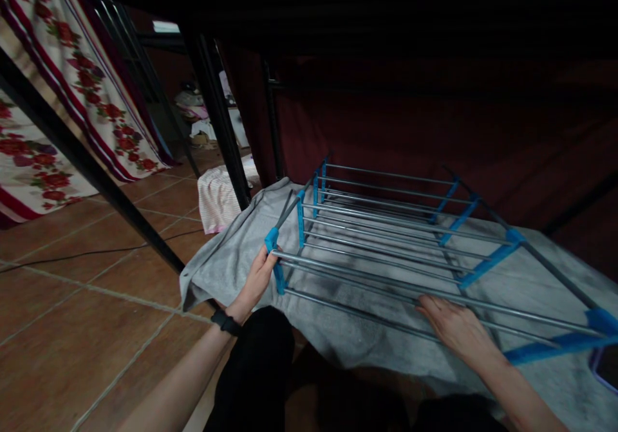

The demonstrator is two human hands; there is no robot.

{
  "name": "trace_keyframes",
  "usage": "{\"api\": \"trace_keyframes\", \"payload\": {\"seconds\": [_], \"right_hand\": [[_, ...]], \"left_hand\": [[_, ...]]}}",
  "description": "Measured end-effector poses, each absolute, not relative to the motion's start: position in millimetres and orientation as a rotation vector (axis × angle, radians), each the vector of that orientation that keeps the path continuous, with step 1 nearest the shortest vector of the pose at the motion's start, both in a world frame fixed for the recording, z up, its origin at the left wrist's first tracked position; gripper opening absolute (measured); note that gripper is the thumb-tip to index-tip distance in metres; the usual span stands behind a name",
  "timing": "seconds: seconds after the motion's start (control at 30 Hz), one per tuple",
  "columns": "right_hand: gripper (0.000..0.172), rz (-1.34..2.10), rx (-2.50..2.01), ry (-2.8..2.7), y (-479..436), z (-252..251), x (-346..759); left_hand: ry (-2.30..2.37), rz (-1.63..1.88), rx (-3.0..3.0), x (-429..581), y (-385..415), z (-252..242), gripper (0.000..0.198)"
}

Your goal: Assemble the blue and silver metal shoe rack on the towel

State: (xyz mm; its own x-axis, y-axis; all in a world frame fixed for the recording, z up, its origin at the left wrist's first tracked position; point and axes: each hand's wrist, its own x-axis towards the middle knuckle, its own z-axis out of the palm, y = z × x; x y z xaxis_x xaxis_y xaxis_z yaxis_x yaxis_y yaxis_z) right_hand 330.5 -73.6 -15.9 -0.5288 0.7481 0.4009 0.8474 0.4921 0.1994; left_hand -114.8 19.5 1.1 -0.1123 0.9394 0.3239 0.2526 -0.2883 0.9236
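A tiled brown floor [120, 335] spreads out to the left of the clothes rack, and a dark red cloth [367, 129] hangs behind the rack. Well off to the rack's left, beyond a slanting black bar [87, 158], hangs a white fabric with red flowers [87, 103]. Under the rack lies a grey blanket [232, 245], with one corner drooping past the rack's left end. The rack [386, 281] itself, metal rods joined by blue plastic pieces, lies low on the blanket in front of the person, its rods running from left to right. A pale striped cloth [217, 197] lies beyond the rack's left end, apart from it. At the rack's near edge, right of its middle, the right hand [451, 322] lies palm down over the front rods, fingers pressed together and bent at the tips; whether they close around a rod I cannot tell. The left hand [259, 274] has its fingers wrapped around the rack's near left corner, just at a blue joint [271, 239]. Near the rack's right end, a phone [607, 364] is partly cut off. Below the left corner, a black wristband [226, 322] circles the left wrist.
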Motion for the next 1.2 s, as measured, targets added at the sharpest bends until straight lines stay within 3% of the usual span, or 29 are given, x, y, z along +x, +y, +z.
{"api": "trace_keyframes", "payload": {"seconds": [1.2], "right_hand": [[0.017, -0.388, -1.529, -2.54, -73.1, -4.7, 312.1]], "left_hand": [[1.3, 1.343, 1.648, -115.5, 15.3, 10.1, 0.034]]}}
